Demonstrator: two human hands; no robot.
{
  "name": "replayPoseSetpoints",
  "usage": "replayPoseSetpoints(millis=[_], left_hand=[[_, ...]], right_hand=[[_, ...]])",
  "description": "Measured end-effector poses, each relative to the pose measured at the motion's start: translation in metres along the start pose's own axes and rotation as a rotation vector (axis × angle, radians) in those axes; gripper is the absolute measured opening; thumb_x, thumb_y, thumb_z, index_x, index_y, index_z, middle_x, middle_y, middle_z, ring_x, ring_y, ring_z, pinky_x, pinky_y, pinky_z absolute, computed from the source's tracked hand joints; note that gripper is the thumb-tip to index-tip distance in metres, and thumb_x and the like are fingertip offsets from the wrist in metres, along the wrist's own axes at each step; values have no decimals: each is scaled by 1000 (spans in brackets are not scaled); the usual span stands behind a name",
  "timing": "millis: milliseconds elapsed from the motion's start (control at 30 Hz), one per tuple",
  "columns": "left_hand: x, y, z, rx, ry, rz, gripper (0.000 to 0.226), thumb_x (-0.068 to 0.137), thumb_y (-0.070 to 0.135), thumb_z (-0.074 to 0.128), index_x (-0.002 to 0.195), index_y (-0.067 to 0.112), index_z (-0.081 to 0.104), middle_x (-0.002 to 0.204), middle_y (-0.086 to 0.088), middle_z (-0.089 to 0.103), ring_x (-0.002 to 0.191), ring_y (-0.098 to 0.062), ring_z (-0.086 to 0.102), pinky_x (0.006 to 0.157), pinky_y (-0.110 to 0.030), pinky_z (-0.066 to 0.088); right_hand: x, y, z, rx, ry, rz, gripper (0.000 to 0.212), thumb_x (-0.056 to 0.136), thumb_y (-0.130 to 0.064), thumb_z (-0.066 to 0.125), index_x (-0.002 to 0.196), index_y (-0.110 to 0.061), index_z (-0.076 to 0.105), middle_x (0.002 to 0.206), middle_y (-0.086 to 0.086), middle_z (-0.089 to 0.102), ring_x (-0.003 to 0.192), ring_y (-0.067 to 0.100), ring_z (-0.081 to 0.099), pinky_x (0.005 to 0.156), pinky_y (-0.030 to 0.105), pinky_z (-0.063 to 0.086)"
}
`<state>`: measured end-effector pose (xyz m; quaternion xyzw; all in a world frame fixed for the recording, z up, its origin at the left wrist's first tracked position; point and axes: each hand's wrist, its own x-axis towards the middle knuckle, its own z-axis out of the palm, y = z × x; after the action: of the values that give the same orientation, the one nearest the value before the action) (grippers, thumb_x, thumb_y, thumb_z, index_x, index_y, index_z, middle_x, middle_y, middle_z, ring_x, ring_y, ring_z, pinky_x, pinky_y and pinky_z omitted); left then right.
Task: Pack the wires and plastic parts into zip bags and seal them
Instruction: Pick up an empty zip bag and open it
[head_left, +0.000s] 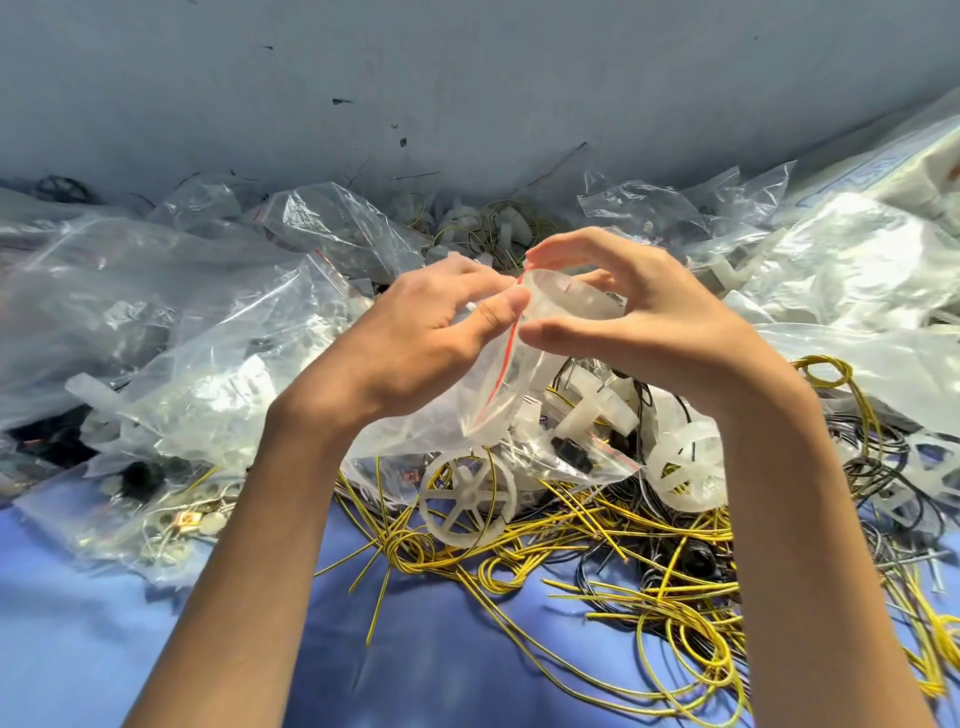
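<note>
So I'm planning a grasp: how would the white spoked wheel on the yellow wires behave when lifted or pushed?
The white spoked wheel looks like thin moulded plastic: probably stiff and light. Yellow wires cross its rim and lie beneath, so pushing may snag it and lifting may drag them.

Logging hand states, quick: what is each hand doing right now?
Left hand: pinches the rim of a small red-striped zip bag.
Right hand: fingers curled round the same bag's open mouth, holding it.
</note>
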<state>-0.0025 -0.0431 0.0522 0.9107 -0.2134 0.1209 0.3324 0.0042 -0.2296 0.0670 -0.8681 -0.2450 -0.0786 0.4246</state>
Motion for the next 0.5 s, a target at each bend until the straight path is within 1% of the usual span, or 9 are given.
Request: replayPoseSetpoints(millis=[33,100,200,233,300,367,433,467,500], left_hand=[[0,0,1,8,6,2,49,87,53,33,115,29,65,119,9,57,111,-6,51,92,-23,37],[1,0,3,32,20,4,49,87,52,32,114,29,66,120,8,56,114,-7,47,91,-23,33],[2,2,5,42,68,-6,50,86,52,32,113,27,67,121,7,52,117,-5,37,92,-20,25],[2,3,6,40,98,-18,51,85,52,33,112,27,67,120,6,51,115,-5,34,92,-18,23],[4,5,6,28,172,-55,45,82,49,38,107,29,68,109,5,49,108,-5,33,86,-15,23],[5,8,7,12,241,-104,35,79,41,41,99,34,68,93,5,48,94,-7,37,77,-16,28],[5,9,10,3,289,-139,33,78,33,43,93,32,71,85,6,54,78,-9,44,69,-20,35],[5,9,12,10,302,-152,30,79,29,46,91,28,73,84,4,58,74,-11,48,67,-23,37],[6,9,14,24,316,-166,25,82,26,50,88,25,74,84,4,60,73,-12,50,66,-24,36]], right_hand=[[1,1,1,-14,19,-3,52,69,-43,80,116,-31,60,111,-20,62,99,-8,56,84,17,44],[3,3,4,-33,71,10,55,66,-43,77,116,-30,60,112,-15,62,95,-9,56,79,11,43],[5,3,8,-22,151,47,69,57,-51,73,120,-28,56,116,-9,57,94,-7,55,70,1,41],[6,3,9,-24,180,55,74,55,-53,73,122,-27,55,116,-8,55,94,-4,54,70,0,39],[7,5,9,-56,237,60,78,52,-54,75,122,-27,54,113,-6,50,92,0,52,70,-4,36],[8,7,9,-99,256,56,75,52,-49,80,120,-28,54,109,-4,45,90,3,51,68,-3,36],[8,7,9,-156,213,38,74,52,-42,82,120,-28,55,109,-5,46,93,5,50,70,-1,36],[8,7,10,-176,179,17,74,53,-39,82,121,-27,56,110,-6,48,94,3,49,71,-1,36],[8,7,10,-190,140,-7,72,54,-36,82,121,-27,57,111,-7,50,94,1,48,73,0,37]])
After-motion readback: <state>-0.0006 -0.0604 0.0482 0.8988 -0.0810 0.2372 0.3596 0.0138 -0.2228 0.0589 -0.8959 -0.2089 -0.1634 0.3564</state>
